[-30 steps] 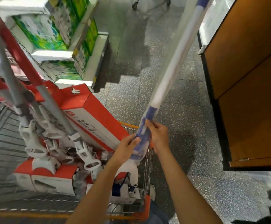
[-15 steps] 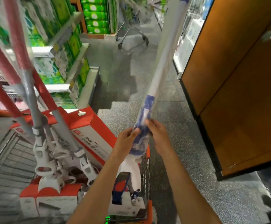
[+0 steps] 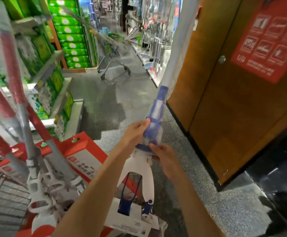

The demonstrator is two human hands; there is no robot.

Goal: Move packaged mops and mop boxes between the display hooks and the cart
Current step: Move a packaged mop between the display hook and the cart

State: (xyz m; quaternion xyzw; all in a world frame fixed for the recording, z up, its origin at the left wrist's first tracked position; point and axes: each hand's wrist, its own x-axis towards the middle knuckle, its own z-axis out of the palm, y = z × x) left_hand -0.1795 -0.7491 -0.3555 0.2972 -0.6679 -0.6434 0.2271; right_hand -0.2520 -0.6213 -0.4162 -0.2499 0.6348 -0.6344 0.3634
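Blue-and-white mop (image 3: 158, 106) stands near-upright, head down.

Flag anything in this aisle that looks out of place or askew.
An unattended shopping cart stands mid-aisle ahead, long items poking out at a slant. Nearer, the red-handled mops lean loosely against each other in the cart over the red boxes. The blue mop in both hands looks intact.

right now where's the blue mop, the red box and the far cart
blue mop (image 3: 153, 124), head view, blue grip section of the handle
red box (image 3: 86, 155), head view, its top face
far cart (image 3: 112, 53), head view, its wire basket
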